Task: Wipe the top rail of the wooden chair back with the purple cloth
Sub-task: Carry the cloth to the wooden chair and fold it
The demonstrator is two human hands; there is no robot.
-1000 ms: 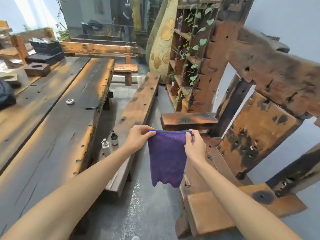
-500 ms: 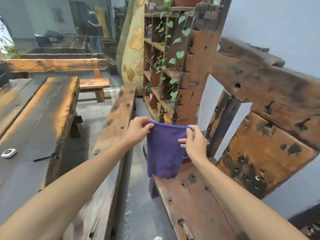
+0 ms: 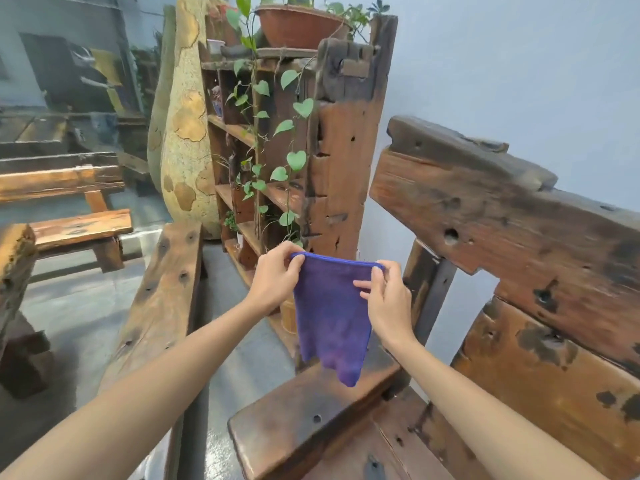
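A purple cloth [image 3: 330, 313] hangs flat in the air in front of me, folded along its top edge. My left hand [image 3: 275, 280] pinches its top left corner and my right hand [image 3: 386, 299] pinches its top right corner. The heavy wooden chair stands to my right; its thick, worn top rail [image 3: 485, 188] runs from the middle of the view to the right edge, above and to the right of my right hand. The cloth hangs over the chair's armrest [image 3: 304, 414] and does not touch the rail.
A wooden shelf [image 3: 343, 150] with trailing green plants and a clay pot [image 3: 298, 27] stands just behind the cloth. A long wooden bench [image 3: 162, 299] lies to the left, a second bench [image 3: 69, 230] beyond it. A tall patterned vase [image 3: 183, 133] stands by the shelf.
My view has swung right and up, away from the long table, bringing the chair's top rail and shelf closer. Both hands have kept hold of the cloth's top corners.
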